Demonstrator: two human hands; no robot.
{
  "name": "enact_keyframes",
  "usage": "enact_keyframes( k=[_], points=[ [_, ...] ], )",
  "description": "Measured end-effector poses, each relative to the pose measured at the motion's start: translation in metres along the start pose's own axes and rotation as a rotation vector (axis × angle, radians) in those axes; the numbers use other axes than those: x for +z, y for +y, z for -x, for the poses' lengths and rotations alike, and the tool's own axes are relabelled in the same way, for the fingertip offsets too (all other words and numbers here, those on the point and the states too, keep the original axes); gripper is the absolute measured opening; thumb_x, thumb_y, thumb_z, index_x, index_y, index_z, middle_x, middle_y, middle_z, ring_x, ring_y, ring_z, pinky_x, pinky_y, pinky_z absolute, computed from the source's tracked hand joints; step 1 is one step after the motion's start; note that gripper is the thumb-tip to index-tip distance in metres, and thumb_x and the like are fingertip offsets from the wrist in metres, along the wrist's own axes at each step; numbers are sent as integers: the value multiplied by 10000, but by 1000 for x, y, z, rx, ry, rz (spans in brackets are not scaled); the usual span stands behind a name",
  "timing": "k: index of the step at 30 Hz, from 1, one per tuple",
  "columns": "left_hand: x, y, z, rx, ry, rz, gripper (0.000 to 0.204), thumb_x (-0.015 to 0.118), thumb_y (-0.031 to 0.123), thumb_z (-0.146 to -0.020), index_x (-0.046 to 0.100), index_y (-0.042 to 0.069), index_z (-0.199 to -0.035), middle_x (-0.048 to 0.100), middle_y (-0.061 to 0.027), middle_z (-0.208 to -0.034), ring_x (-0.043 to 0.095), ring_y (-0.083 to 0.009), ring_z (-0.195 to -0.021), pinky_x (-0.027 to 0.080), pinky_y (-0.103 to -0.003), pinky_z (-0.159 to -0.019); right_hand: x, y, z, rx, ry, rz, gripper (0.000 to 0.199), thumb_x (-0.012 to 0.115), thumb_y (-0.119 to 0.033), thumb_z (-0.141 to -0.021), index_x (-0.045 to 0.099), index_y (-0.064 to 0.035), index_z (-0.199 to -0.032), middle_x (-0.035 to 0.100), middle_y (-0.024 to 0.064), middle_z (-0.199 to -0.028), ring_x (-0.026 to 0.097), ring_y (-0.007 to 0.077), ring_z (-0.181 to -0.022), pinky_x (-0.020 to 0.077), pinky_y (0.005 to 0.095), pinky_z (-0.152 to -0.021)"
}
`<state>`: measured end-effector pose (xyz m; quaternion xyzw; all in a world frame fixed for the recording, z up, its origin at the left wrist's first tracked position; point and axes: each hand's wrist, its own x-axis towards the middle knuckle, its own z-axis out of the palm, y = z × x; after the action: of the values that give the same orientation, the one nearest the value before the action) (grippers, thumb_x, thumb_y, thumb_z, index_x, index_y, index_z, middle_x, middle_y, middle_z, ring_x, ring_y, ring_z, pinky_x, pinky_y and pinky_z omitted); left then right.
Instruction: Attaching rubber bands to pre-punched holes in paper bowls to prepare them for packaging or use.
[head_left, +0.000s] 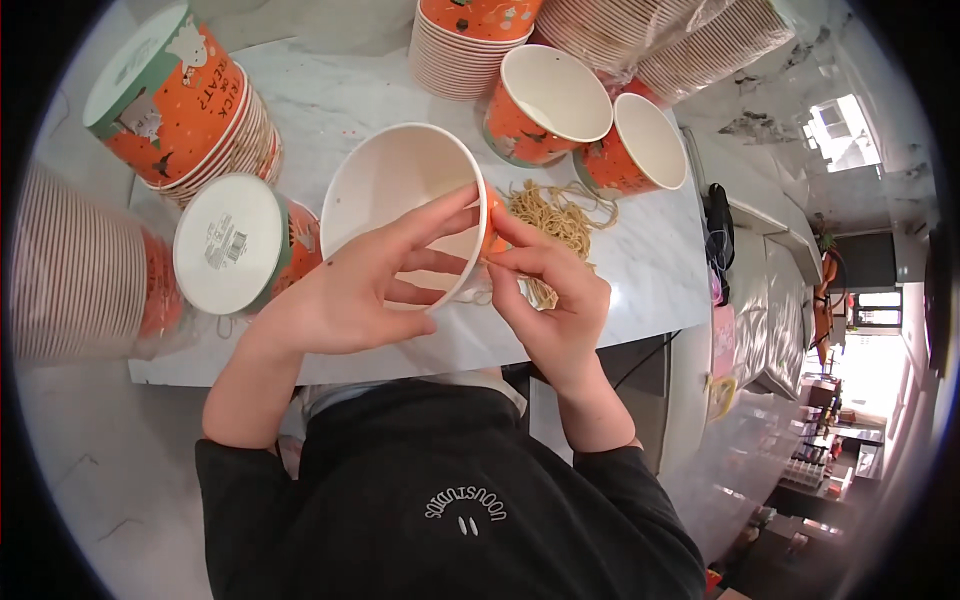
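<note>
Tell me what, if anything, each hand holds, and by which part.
The left hand appears to hold the paper tub from inside, fingers near its right rim. The right hand pinches beside that rim; what it grips is too small to tell.

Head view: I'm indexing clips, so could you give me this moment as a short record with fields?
Left hand: left hand, fingers spread across the mouth of the tilted bucket
Right hand: right hand, thumb and forefinger together at that bucket's right rim; anything pinched is too small to tell
Loose material: tan string, heaped on the table
Far side: two orange buckets, side by side beyond the string
Left side: upturned bucket, with a bucket stack beyond it
</note>
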<state>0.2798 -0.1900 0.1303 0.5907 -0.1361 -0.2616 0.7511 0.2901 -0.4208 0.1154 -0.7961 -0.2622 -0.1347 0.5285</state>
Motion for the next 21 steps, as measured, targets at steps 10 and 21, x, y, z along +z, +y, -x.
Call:
enact_keyframes(
  k=[10, 21],
  points=[
    [-2, 3, -5, -46, -40, 26, 950, 670, -181, -804, 279, 53, -1638, 405, -105, -1600, 568, -267, -1338, 618, -347, -927, -1, 6, 1, -41, 9, 95, 169, 770, 55, -815, 739, 13, -975, 764, 207, -1120, 774, 249, -888, 614, 317, -753],
    [0, 0, -9, 2, -46, 122, 681, 672, -59, -937, 383, -23, -1553, 539, -175, -1474, 667, -229, -1198, 603, -343, -957, -1, 6, 2, -91, -43, 212, 206, 790, 36, -770, 727, -6, -961, 753, 181, -1127, 745, 225, -780, 608, 307, -677]
  ],
)
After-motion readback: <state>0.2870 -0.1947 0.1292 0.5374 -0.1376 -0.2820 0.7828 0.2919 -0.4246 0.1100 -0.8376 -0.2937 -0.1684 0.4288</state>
